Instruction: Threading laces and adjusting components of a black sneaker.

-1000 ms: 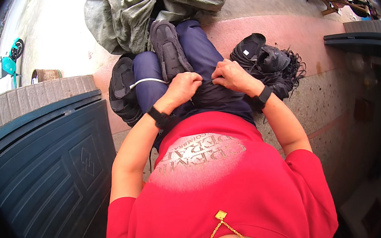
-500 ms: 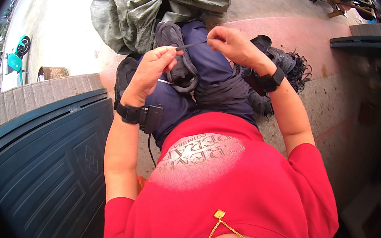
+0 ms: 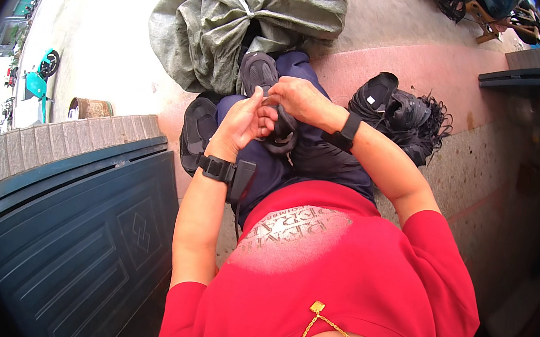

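A black shoe (image 3: 259, 73) rests on my lap, its toe pointing away from me and its opening near my body. Over its lacing area my right hand (image 3: 299, 100) is closed in a pinch on a dark shoelace, mostly hidden by the fingers. My left hand (image 3: 243, 122) is beside it at the shoe's left edge, fingers curled and thumb up; what they hold, if anything, is hidden. The two hands' fingertips nearly meet. Another black shoe (image 3: 199, 126) lies by my left leg.
Beyond my knees stands a large grey-green woven sack (image 3: 192, 31) tied with a white strip. To the right lies a pile of black shoes (image 3: 405, 113) with loose laces. A dark blue panelled door (image 3: 82, 228) is close on my left, and a round brown container (image 3: 90, 108) stands outside.
The dark lace was stretched between my hands above the shoe. Both hands have come together and lower over the shoe, the right moving left and toward me. The view has shifted slightly.
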{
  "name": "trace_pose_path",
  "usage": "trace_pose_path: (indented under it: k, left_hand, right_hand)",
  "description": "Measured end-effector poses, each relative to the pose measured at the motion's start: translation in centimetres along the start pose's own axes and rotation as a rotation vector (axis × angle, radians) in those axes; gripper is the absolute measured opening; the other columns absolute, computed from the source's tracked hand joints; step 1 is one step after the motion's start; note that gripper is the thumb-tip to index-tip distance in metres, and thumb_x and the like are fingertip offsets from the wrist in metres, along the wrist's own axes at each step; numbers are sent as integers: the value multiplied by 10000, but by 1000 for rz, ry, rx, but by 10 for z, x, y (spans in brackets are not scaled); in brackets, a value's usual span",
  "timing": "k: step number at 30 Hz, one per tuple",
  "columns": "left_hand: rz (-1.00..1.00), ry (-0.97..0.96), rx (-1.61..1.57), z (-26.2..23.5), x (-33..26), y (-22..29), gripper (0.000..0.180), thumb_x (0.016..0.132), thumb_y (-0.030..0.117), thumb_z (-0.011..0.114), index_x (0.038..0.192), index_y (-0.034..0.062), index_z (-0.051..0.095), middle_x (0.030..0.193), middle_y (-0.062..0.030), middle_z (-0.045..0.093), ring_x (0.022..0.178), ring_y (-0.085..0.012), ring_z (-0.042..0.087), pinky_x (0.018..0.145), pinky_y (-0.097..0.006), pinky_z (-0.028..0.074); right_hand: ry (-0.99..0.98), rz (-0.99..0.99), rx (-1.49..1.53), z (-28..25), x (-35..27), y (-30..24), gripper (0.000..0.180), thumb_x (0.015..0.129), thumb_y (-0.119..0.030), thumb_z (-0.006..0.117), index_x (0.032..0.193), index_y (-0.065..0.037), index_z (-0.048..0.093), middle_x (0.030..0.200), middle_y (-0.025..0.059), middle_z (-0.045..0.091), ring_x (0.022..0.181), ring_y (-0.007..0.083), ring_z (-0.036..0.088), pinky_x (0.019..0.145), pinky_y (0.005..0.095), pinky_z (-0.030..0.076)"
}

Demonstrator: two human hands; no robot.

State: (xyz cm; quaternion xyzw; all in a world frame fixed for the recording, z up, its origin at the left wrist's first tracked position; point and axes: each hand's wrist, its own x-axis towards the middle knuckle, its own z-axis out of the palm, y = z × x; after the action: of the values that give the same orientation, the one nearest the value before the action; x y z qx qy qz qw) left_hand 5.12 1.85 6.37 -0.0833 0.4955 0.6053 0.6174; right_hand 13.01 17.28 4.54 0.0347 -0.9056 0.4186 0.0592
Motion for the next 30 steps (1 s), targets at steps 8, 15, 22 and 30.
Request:
trace_pose_path:
  k: [8,15,22,30]
  left_hand:
    - [513,685,998,-52,43,-17,243,742,118,594,947,-14,593,654,-55,591,559,-122,542,541,-251,438]
    - [615,659,1302,-35,50,-15,361,666,183,647,972,3,588,934,-154,571,837,-254,568,762,-324,449]
    - [630,644,1304,-39,51,-15,368,645,160,673,961,-6,584,913,-153,568,811,-254,568,742,-325,452]
    - [635,644,1349,-41,51,-13,391,630,132,688,976,-7,569,883,-139,562,763,-233,563,718,-309,459]
  right_hand:
    - [71,310,46,30,18,37,180,734,-163,513,752,-24,625,749,177,600,748,337,576,685,405,449]
    - [-19,329,-35,34,24,44,193,757,-158,464,781,-13,590,801,193,594,799,353,568,705,417,449]
    - [-7,299,-103,37,30,44,210,759,-149,458,778,22,580,825,228,584,800,369,569,706,425,457]
    - [-227,599,303,44,51,53,180,739,-105,475,789,3,610,701,160,605,654,272,592,604,358,466]
